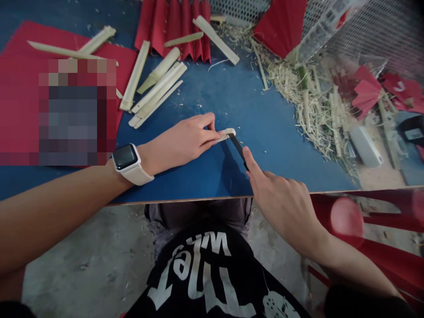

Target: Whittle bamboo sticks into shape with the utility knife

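My left hand, with a white-strapped watch on its wrist, pinches a small pale bamboo piece against the blue table. My right hand grips a dark knife, its index finger laid along the back of the blade. The blade's tip meets the end of the bamboo piece.
Several split bamboo strips lie at the back left, some on red paper. A folded red paper fan sits at the back. Bamboo shavings heap along the right, near a white mesh basket. A red stool stands at right.
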`<state>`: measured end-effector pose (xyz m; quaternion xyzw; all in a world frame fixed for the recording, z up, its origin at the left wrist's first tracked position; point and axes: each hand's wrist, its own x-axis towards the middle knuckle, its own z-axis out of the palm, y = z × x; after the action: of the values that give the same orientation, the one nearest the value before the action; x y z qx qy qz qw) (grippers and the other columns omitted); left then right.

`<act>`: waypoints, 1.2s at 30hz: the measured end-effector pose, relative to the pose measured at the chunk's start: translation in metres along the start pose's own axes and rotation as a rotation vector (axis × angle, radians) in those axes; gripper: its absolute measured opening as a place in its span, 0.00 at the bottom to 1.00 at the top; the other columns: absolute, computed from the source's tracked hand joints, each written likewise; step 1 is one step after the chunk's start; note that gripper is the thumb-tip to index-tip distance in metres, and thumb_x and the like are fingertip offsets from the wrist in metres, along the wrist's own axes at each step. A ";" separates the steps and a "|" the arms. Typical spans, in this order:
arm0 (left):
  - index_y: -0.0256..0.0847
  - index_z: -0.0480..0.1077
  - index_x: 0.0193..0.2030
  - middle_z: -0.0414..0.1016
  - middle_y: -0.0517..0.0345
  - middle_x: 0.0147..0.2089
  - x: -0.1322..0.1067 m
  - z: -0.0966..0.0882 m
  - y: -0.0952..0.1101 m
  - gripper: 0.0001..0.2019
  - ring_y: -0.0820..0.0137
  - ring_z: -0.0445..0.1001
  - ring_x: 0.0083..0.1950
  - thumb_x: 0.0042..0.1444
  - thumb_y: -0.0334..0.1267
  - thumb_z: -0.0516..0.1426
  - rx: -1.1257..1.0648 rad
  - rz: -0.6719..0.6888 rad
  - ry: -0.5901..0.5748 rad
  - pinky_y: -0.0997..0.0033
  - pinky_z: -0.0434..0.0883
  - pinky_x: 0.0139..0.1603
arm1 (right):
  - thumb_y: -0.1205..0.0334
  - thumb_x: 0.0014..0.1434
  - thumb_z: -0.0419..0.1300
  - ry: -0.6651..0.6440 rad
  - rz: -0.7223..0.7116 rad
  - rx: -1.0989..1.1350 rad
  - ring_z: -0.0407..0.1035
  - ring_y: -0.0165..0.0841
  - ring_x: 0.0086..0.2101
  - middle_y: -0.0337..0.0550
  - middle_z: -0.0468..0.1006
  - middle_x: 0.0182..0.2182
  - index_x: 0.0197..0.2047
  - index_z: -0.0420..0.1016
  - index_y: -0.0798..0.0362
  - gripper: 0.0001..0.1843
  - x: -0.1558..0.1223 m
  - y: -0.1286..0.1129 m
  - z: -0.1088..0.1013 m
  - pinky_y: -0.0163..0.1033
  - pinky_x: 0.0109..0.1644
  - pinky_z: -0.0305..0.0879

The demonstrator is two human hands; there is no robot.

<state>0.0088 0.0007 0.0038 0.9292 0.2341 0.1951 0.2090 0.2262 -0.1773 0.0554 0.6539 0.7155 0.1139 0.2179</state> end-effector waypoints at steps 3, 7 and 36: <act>0.38 0.83 0.54 0.77 0.46 0.51 0.000 -0.001 0.001 0.20 0.65 0.74 0.42 0.82 0.43 0.50 -0.001 -0.002 0.000 0.60 0.72 0.46 | 0.75 0.68 0.60 0.003 -0.011 -0.025 0.58 0.26 0.17 0.33 0.73 0.22 0.88 0.53 0.52 0.49 -0.001 -0.004 -0.002 0.38 0.26 0.36; 0.37 0.82 0.50 0.77 0.46 0.50 0.001 -0.002 0.003 0.19 0.65 0.75 0.42 0.82 0.42 0.51 -0.017 -0.020 -0.008 0.60 0.71 0.45 | 0.77 0.67 0.58 0.005 -0.017 -0.041 0.53 0.25 0.17 0.33 0.71 0.21 0.88 0.55 0.53 0.49 -0.003 -0.008 -0.002 0.38 0.26 0.36; 0.37 0.82 0.52 0.77 0.45 0.51 0.000 -0.003 0.002 0.20 0.64 0.76 0.44 0.82 0.42 0.50 -0.029 -0.004 -0.010 0.60 0.72 0.47 | 0.62 0.81 0.54 0.023 -0.058 0.126 0.62 0.29 0.18 0.32 0.73 0.22 0.88 0.54 0.52 0.37 -0.008 0.014 -0.002 0.37 0.25 0.42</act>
<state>0.0084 -0.0003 0.0073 0.9266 0.2322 0.1936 0.2238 0.2385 -0.1828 0.0648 0.6440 0.7424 0.0697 0.1711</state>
